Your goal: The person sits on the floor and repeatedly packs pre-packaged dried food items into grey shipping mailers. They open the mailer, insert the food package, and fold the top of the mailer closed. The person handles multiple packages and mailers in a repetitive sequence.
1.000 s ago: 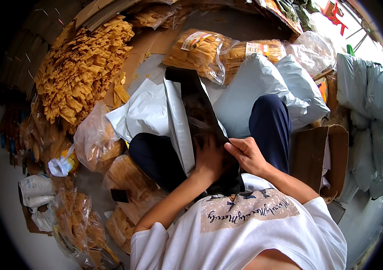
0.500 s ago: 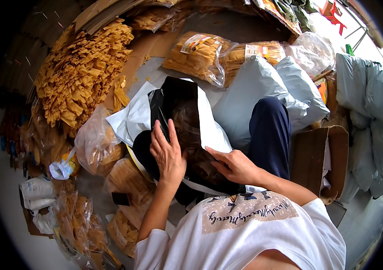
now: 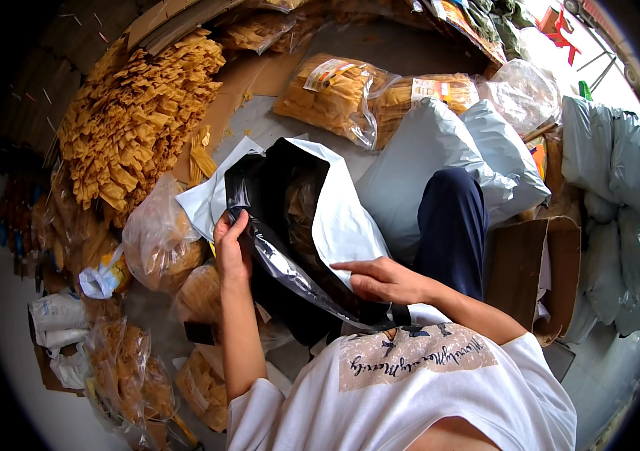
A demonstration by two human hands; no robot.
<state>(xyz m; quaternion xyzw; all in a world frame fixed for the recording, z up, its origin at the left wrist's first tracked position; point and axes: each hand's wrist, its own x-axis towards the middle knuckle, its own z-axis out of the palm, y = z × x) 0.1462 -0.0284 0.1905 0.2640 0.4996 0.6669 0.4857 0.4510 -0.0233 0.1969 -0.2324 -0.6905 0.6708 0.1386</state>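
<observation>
A large mailing bag (image 3: 354, 214), white outside and black inside, lies with its mouth spread wide before me. Deep in it shows a brown bundle in clear plastic (image 3: 303, 201), partly hidden by the bag's wall. My left hand (image 3: 233, 246) grips the left rim, its thumb over the shiny black lining. At the right rim, my right hand (image 3: 386, 282) has its index finger stretched along the white edge and its other fingers curled at the bag.
A tall heap of yellow-brown dried sheets (image 3: 140, 124) stands at the far left. Beyond the bag lie clear packs of dried sticks (image 3: 331, 94). Filled grey mailing bags (image 3: 418, 158) are right of it, beside my knee (image 3: 451, 225) and an open cardboard box (image 3: 519, 267).
My left hand has moved from the bag's opening to its left rim and drawn it outward. The mouth is wider, showing more black lining. My right hand stays near the right rim, fingers more curled.
</observation>
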